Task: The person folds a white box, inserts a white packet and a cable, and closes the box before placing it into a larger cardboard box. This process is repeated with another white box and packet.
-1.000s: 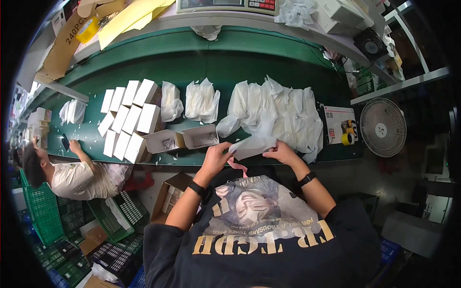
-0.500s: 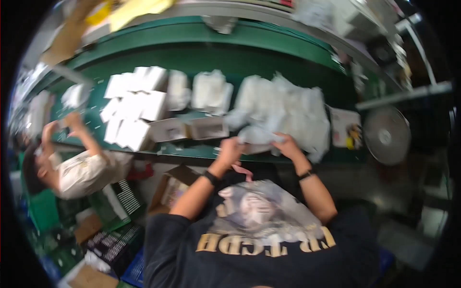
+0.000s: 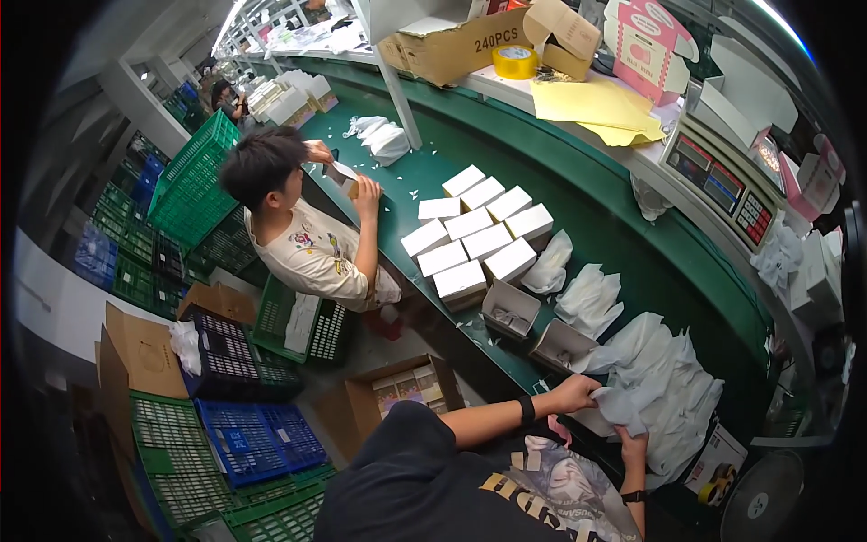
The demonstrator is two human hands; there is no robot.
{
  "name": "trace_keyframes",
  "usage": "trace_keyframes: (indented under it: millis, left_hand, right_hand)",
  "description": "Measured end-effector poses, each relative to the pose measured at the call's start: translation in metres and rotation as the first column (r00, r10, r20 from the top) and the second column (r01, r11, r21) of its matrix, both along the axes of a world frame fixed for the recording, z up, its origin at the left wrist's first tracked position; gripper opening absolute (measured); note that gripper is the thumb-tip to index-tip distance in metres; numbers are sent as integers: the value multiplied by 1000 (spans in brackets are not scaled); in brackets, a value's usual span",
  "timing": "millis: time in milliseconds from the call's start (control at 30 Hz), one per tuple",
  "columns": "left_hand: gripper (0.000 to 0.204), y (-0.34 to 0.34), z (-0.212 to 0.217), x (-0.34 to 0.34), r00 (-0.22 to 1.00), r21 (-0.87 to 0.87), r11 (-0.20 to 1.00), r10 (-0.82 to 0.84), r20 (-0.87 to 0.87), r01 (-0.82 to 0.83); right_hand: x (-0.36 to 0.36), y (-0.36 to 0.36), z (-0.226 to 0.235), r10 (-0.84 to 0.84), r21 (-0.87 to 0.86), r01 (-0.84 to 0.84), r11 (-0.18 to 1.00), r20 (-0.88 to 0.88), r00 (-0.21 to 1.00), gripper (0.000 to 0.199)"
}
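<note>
My left hand (image 3: 576, 395) is closed on one side of a thin white plastic bag (image 3: 619, 409) at the near edge of the green bench. My right hand (image 3: 632, 449) pinches the bag's other side. A pale surface shows under the bag, but I cannot tell whether it is a box. Just beyond my left hand stand two open-topped white boxes (image 3: 512, 309), with small contents I cannot make out. Beside my right hand lies a heap of white bagged items (image 3: 664, 384). Several closed white boxes (image 3: 470, 226) stand in rows farther left.
At the bench on the left, a co-worker (image 3: 307, 244) holds a small box (image 3: 346, 181). A shelf behind carries yellow tape (image 3: 515, 62) and a digital scale (image 3: 720, 181). An open carton (image 3: 397, 397) and plastic crates (image 3: 257, 429) stand on the floor. A round fan (image 3: 763, 501) is at lower right.
My view has swung left, bringing more of the co-worker, crates and shelf into sight. Both hands still hold the white plastic bag. The co-worker still has hands raised at the bench.
</note>
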State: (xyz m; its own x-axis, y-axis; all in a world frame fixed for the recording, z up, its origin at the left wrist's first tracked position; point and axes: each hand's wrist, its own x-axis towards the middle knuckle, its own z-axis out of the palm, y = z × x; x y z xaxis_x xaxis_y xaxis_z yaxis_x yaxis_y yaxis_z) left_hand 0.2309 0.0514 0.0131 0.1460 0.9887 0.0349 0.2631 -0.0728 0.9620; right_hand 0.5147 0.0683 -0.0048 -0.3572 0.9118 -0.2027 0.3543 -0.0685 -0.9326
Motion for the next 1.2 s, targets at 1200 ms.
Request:
trace_keyframes:
  millis: [1200]
  left_hand:
    - [32, -1, -67, 12, 957, 9, 963, -267, -114, 269]
  right_hand:
    - [14, -15, -84, 77, 78, -92, 993, 176, 981, 23]
